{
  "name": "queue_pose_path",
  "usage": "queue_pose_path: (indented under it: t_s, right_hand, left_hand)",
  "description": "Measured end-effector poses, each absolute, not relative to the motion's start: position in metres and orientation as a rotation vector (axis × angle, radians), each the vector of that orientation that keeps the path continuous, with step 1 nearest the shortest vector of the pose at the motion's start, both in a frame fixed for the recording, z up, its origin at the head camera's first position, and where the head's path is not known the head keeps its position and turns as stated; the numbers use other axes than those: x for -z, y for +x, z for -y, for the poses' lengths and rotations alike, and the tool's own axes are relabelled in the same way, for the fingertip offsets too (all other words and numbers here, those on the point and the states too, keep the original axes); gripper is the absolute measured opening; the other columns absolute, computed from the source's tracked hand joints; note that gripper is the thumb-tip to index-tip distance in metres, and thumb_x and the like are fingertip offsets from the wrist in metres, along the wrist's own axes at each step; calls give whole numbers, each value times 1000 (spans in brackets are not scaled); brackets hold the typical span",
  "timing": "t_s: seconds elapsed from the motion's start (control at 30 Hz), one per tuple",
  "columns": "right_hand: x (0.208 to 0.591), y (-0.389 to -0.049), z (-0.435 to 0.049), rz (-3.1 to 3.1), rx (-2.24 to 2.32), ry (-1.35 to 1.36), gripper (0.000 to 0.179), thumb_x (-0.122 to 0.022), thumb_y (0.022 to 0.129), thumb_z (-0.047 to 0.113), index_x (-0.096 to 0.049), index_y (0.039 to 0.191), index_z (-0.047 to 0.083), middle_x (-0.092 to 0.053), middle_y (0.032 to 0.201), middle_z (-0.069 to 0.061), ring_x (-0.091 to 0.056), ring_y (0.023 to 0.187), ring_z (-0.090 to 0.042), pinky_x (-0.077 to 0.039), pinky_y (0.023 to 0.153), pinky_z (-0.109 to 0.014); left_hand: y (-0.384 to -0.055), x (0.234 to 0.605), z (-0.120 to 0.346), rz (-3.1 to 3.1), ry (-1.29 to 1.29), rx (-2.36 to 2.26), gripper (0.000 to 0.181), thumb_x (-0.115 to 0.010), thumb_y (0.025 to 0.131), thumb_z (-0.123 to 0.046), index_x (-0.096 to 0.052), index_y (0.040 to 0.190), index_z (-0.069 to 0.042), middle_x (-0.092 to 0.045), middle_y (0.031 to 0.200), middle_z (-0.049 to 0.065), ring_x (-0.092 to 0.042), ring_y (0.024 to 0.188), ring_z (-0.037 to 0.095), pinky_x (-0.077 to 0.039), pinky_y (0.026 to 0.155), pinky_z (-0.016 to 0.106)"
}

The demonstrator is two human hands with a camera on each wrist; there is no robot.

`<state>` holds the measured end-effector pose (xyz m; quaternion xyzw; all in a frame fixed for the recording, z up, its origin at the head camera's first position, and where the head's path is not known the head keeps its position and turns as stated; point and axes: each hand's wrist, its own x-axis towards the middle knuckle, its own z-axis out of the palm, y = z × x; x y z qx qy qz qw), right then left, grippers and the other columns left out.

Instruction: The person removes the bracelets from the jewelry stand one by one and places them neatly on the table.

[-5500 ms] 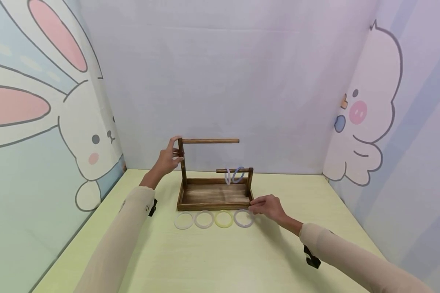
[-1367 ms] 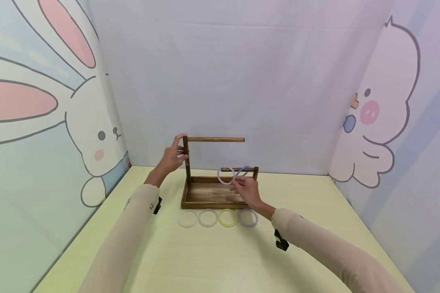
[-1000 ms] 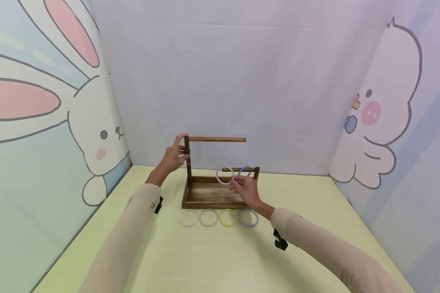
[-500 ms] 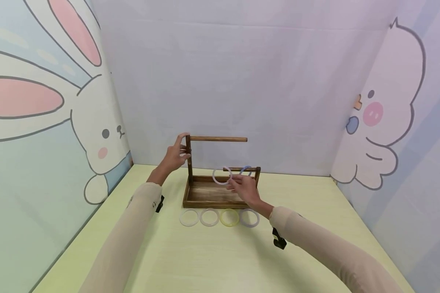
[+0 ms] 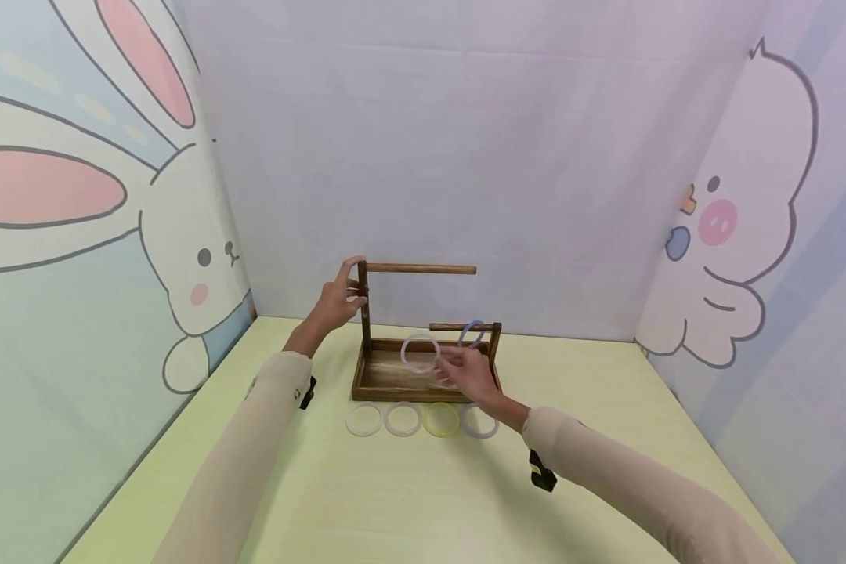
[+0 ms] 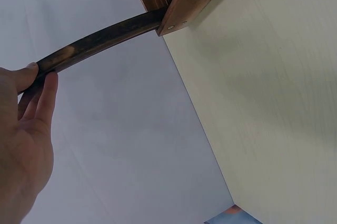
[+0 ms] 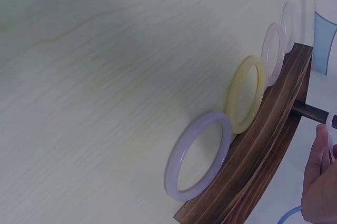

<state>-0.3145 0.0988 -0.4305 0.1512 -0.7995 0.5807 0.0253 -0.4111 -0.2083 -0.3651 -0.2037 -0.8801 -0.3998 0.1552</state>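
My left hand (image 5: 334, 304) grips the tall post (image 5: 364, 313) of a wooden bangle stand near its top, thumb and fingers on either side in the left wrist view. A pale lavender-white bangle (image 5: 403, 354) is pinched by my right hand (image 5: 468, 374), held over the stand's tray (image 5: 395, 395), left of and below the free end of the short bar (image 5: 442, 327). On that bar hangs a blue bangle (image 5: 462, 333). In the right wrist view the held bangle is mostly cut off at the right edge.
Along the tray's front edge several bangles lie flat in a row on the table (image 5: 395, 493): two whitish, a yellow one (image 7: 233, 98) and a lavender one (image 7: 172, 171) at the right end. The stand's long upper bar (image 5: 423, 269) bears nothing. A grey backdrop (image 5: 423, 157) rises behind.
Earlier the pale bangle hung on the short bar beside the blue one. My right hand has taken it off leftward, then lowered it toward the tray. My left hand stays on the post.
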Motion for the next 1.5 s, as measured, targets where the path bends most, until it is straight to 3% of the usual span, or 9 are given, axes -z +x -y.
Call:
queue_pose_path:
  t_s: [0.23, 0.47, 0.6, 0.83, 0.93, 1.23, 1.5]
  right_hand:
    - [441, -309, -100, 2507, -1814, 526, 31, -66, 101, 5, -69, 131, -3, -78, 93, -19, -75, 85, -45, -61, 77, -57]
    - [449, -302, -99, 2549, -1848, 546, 31, -68, 100, 6, -70, 130, 0, -79, 94, -17, -77, 83, -38, -64, 75, -48]
    - [453, -297, -98, 2558, -1866, 662, 33, -66, 100, 4, -67, 132, -6, -78, 93, -21, -77, 83, -39, -64, 72, -50]
    - [462, -288, -94, 2579, -1961, 750, 37, -65, 101, 5, -62, 133, -14, -75, 101, -29, -77, 84, -39, -65, 70, -43]
    - [466, -285, -92, 2616, -1982, 754, 36, -66, 101, 5, -63, 133, -13, -74, 102, -30, -78, 83, -35, -65, 69, -41]
    - [473, -273, -85, 2686, -1972, 776, 38, -70, 100, 8, -66, 135, -5, -79, 93, -18, -78, 81, -32, -65, 68, -40]
    - [482, -264, -78, 2695, -2083, 727, 38, -71, 98, 8, -67, 135, -3, -77, 86, -20, -78, 80, -37, -65, 66, -38]
  left_hand:
    - [-412, 367, 208, 2524, -571, 1159, 84, -66, 98, 6, -21, 160, -28, -66, 126, 28, -63, 124, 44, -55, 100, 56]
    - [-413, 368, 209, 2519, -583, 1168, 83, -66, 99, 6, -21, 161, -27, -65, 127, 28, -63, 124, 45, -55, 99, 57]
    - [-415, 368, 209, 2510, -588, 1171, 83, -66, 98, 6, -22, 161, -26, -65, 127, 28, -63, 124, 44, -55, 99, 57]
    - [-415, 368, 208, 2512, -586, 1170, 83, -67, 98, 6, -22, 161, -26, -65, 127, 29, -63, 124, 44, -56, 98, 56]
    - [-415, 368, 208, 2510, -593, 1167, 83, -66, 98, 7, -21, 161, -24, -65, 126, 29, -63, 123, 45, -56, 98, 56]
    - [-414, 367, 207, 2515, -596, 1152, 84, -66, 99, 5, -21, 160, -31, -65, 127, 28, -63, 124, 45, -56, 98, 56]
    - [-414, 367, 206, 2513, -593, 1153, 84, -66, 99, 4, -21, 161, -30, -65, 127, 28, -63, 124, 45, -56, 97, 57]
